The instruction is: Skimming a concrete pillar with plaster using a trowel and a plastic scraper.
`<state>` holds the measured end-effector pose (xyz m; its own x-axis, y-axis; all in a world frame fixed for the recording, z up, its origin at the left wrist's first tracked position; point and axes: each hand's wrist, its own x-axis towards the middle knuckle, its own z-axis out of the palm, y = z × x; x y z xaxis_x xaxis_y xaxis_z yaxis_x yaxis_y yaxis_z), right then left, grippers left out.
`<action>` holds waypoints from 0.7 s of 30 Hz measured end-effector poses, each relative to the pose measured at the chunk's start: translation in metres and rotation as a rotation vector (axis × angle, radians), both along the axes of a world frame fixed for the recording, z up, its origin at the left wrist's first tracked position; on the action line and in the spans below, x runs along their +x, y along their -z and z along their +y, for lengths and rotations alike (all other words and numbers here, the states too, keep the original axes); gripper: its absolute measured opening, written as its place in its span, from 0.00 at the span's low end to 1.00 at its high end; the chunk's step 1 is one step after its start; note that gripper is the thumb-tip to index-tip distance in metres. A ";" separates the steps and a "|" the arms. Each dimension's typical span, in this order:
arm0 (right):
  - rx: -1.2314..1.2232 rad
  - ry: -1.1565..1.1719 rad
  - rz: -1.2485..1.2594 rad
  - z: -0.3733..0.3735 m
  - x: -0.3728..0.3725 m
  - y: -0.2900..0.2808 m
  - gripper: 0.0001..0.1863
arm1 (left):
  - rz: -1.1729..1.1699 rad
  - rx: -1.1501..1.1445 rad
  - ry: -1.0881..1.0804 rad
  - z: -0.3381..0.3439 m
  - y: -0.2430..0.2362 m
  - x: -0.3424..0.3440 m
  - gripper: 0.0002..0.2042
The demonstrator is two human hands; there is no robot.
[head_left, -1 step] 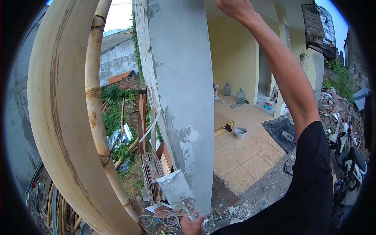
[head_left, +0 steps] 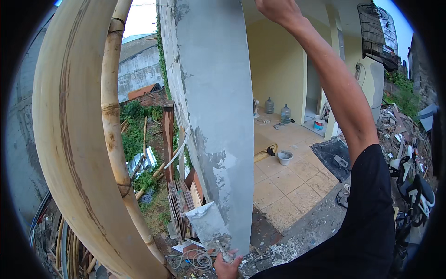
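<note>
At the bottom edge my left hand is closed round the handle of a plastering trowel. Its wide flat blade, smeared with grey plaster, tilts up and to the left before the foot of a column. Smooth grey plaster covers the column, with rougher pale patches low down and a ragged left edge. My right arm reaches up from a black sleeve, and my right hand is beside the column's upper part. The picture's top edge cuts off its fingers, so whatever they hold is hidden.
Thick bamboo poles rise close on the left. On the tiled floor stand a small bucket and water jugs. Stacked boards and a coiled hose lie below. A birdcage hangs at upper right.
</note>
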<state>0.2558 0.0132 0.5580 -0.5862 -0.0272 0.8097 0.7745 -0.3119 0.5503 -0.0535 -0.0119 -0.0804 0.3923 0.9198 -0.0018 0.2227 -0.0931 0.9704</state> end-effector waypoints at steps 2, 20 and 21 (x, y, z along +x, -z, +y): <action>-0.024 0.029 0.074 0.007 0.005 0.009 0.08 | 0.008 0.028 -0.007 0.001 0.014 -0.001 0.34; -0.101 0.061 0.210 0.001 0.004 0.029 0.12 | -0.017 0.012 0.058 -0.018 -0.009 -0.013 0.29; -0.080 0.043 0.157 0.004 0.007 0.037 0.12 | -0.038 -0.030 0.045 -0.019 -0.013 -0.013 0.28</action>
